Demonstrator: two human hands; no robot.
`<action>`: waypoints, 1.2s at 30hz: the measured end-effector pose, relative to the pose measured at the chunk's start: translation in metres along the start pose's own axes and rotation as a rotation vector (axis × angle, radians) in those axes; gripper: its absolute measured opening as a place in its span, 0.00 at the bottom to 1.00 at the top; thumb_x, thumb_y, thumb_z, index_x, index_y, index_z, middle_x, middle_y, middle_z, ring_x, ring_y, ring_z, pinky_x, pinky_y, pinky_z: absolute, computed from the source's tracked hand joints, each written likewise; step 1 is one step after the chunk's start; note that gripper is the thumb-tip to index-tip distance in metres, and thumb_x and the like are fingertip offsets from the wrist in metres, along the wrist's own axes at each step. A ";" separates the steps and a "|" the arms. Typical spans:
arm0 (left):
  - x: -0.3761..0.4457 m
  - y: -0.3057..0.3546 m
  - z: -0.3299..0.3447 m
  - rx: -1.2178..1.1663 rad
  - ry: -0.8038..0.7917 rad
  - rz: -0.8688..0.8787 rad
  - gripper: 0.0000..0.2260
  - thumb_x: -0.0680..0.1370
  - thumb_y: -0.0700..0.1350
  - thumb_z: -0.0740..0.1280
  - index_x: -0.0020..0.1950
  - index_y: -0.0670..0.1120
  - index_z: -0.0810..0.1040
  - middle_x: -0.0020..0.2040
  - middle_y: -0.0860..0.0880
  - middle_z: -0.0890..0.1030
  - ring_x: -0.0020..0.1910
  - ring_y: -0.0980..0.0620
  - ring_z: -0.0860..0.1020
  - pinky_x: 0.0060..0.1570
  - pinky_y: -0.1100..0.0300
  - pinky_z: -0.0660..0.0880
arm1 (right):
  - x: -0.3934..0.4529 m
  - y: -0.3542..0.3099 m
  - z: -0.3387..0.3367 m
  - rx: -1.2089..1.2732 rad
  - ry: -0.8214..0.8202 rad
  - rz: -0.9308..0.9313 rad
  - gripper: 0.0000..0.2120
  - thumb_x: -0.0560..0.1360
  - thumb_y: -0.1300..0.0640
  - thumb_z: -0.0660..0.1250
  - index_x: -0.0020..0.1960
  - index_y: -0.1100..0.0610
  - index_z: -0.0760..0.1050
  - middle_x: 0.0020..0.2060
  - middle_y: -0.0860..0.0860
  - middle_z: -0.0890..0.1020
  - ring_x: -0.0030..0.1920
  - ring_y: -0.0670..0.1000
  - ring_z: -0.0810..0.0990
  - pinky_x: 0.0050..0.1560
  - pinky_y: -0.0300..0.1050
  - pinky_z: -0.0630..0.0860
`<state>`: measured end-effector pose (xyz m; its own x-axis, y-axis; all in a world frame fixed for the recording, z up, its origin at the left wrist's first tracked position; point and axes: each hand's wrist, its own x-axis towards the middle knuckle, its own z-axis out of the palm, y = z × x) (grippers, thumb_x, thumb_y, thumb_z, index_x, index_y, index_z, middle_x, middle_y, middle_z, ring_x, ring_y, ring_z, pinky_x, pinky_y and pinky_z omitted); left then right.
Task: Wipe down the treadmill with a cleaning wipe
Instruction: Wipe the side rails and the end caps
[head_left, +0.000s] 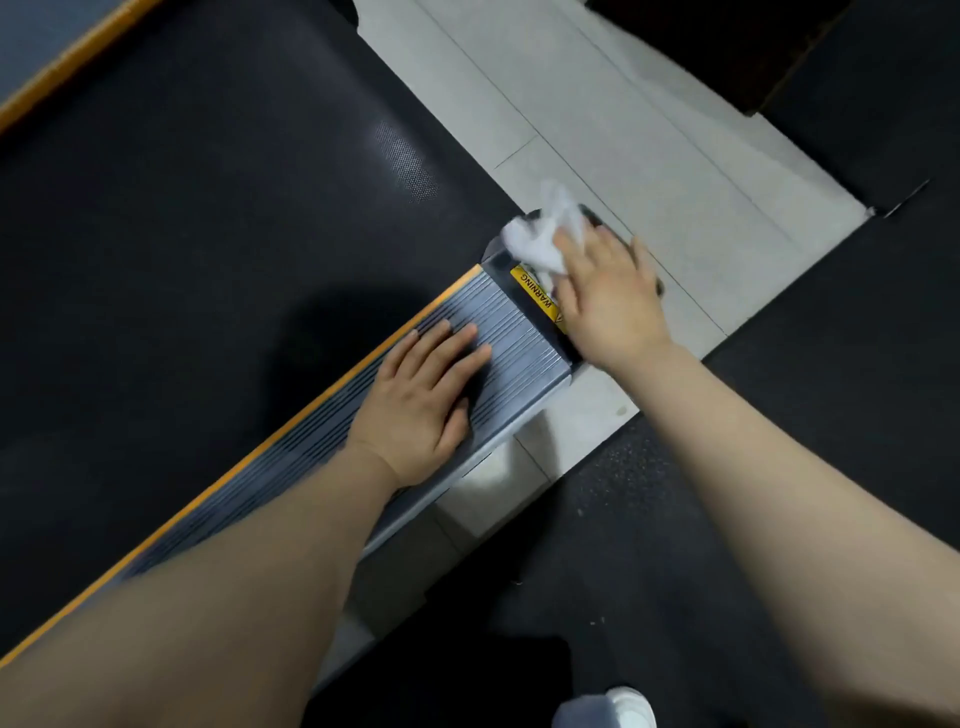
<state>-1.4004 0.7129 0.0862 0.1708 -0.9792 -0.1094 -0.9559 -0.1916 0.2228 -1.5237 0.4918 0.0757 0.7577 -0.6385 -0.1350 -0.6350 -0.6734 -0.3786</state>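
A person leans over a treadmill, the left hand (423, 395) lying flat, fingers straight, on the ribbed grey side rail (514, 332), while the right hand (605, 291) presses a crumpled white cleaning wipe (535, 234) onto the black end cap (498, 257) beside a yellow warning label (537, 293). The job looks to be mid-course, at the rail's far end, with the wide black running belt (208, 234) showing no sign either way. Past the cap the deck drops to pale floor tiles (649, 156), open room for the sweep.
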 end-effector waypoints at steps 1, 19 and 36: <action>0.000 0.000 -0.001 0.008 -0.002 -0.004 0.25 0.78 0.49 0.56 0.77 0.49 0.66 0.78 0.48 0.64 0.78 0.46 0.59 0.77 0.45 0.53 | -0.005 -0.003 -0.003 -0.033 -0.036 -0.145 0.25 0.80 0.48 0.50 0.76 0.52 0.64 0.76 0.56 0.62 0.75 0.62 0.59 0.74 0.60 0.52; 0.001 0.001 -0.008 0.016 -0.071 -0.009 0.24 0.78 0.48 0.58 0.75 0.47 0.69 0.76 0.46 0.68 0.76 0.45 0.63 0.75 0.45 0.58 | 0.046 -0.004 -0.014 -0.118 -0.158 -0.479 0.24 0.81 0.52 0.52 0.74 0.58 0.66 0.74 0.55 0.67 0.75 0.60 0.62 0.74 0.54 0.58; 0.004 0.000 -0.008 -0.184 0.073 -0.083 0.17 0.76 0.48 0.62 0.64 0.48 0.77 0.71 0.51 0.73 0.72 0.47 0.69 0.72 0.49 0.62 | 0.086 0.018 -0.022 0.296 -0.209 0.050 0.17 0.84 0.50 0.52 0.62 0.57 0.75 0.55 0.53 0.79 0.56 0.55 0.76 0.51 0.44 0.68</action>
<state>-1.3978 0.7083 0.0938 0.2700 -0.9606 -0.0655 -0.8793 -0.2737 0.3898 -1.4731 0.4162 0.0768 0.7608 -0.5571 -0.3330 -0.6240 -0.4867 -0.6113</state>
